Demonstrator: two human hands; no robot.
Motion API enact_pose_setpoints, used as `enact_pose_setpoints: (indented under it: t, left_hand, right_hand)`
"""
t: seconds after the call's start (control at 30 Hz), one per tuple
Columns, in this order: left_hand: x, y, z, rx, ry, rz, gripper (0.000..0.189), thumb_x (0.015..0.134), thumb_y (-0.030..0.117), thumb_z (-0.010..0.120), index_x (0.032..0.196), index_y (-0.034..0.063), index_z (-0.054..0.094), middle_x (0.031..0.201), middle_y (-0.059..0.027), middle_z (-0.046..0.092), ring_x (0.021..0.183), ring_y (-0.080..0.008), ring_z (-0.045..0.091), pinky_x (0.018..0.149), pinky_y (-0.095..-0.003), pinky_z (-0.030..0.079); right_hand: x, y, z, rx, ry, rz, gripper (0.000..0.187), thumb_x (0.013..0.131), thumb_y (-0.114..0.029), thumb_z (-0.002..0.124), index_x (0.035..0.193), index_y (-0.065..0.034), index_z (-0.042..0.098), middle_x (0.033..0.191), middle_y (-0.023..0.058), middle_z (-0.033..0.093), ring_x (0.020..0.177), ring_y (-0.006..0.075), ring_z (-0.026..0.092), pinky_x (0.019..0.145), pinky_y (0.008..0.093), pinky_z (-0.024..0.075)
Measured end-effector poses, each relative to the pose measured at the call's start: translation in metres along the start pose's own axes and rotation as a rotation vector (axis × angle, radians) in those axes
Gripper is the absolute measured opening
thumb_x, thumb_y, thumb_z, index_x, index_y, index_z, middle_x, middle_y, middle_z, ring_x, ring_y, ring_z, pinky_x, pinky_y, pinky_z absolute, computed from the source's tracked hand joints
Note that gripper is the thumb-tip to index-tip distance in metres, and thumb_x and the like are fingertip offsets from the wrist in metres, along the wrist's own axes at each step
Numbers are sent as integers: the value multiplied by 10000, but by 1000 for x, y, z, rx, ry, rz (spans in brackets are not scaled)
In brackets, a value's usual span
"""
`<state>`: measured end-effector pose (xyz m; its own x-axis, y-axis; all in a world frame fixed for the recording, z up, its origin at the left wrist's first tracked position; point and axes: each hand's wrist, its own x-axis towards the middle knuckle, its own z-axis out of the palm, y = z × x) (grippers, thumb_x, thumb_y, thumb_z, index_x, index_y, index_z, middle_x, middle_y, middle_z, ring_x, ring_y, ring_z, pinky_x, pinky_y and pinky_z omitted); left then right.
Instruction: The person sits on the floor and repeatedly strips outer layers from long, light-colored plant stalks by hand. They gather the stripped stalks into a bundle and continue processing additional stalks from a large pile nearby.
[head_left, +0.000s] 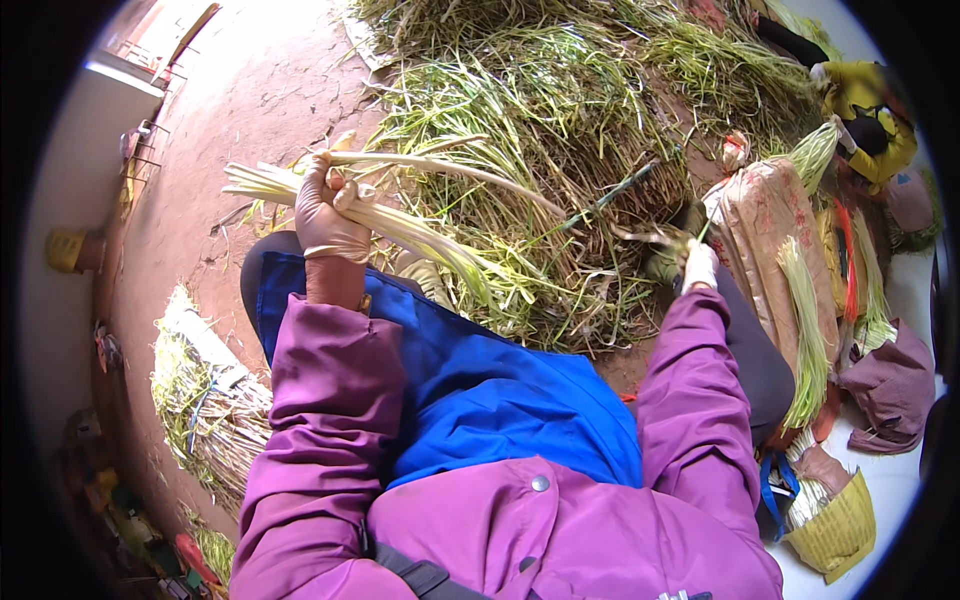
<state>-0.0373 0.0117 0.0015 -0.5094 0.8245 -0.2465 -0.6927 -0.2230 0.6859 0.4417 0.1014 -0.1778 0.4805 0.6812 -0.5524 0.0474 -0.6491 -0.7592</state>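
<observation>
My left hand (330, 214), in a thin pale glove, grips a bundle of peeled, pale yellow-green stalks (420, 236). Their cut ends stick out to the left and the softer tips droop to the right. One thicker whitish stalk (450, 163) arches away from the thumb and fingertips of that hand. Lower on the right, my right hand (700, 264), in a white glove, is closed around withered leaf scraps (652, 237), with a thin green strand rising above it. Its fingers are partly hidden and blurred. Between my hands lies a large heap of unpeeled, leafy stalks (517, 112).
A brown printed sack (765, 232) carries a bunch of pale stalks (804, 337) at my right. A tied bundle of stalks (206, 397) lies on the earthen floor at left. Farther right are a yellow woven bag (836, 529) and a person in yellow (862, 82), holding stalks.
</observation>
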Motion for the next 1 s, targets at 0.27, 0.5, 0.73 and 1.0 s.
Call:
enact_pose_setpoints:
  t: [0.27,0.5,0.73,1.0]
  left_hand:
    - [-21,-38,20,244,-51,-277,141,874,189,587,898,57,543,728,-51,570,734,-176,619,584,-301,512]
    - [-50,-58,36,396,-213,-423,137,853,132,607,856,-3,585,796,-117,669,522,-102,580,362,-210,417]
    - [-49,-66,27,408,-219,-382,161,868,186,593,865,25,595,862,-115,672,591,-82,572,481,-208,434]
    - [-48,-72,27,361,-214,-386,162,867,199,601,857,37,602,787,-66,654,616,-80,565,544,-218,446]
  right_hand:
    - [-86,-69,59,-458,-627,-509,308,832,-292,643,939,-4,639,778,22,636,670,127,591,626,243,457]
    - [-223,-109,89,27,-1245,-568,304,842,-136,664,1103,-6,578,963,18,616,828,84,545,726,215,447]
    - [-225,-67,99,-80,-1188,-423,192,885,-197,604,933,-16,644,813,30,654,749,106,599,702,245,469]
    - [-239,-62,102,215,-1312,-83,312,908,-245,570,1109,-7,570,868,41,653,730,143,643,660,281,534]
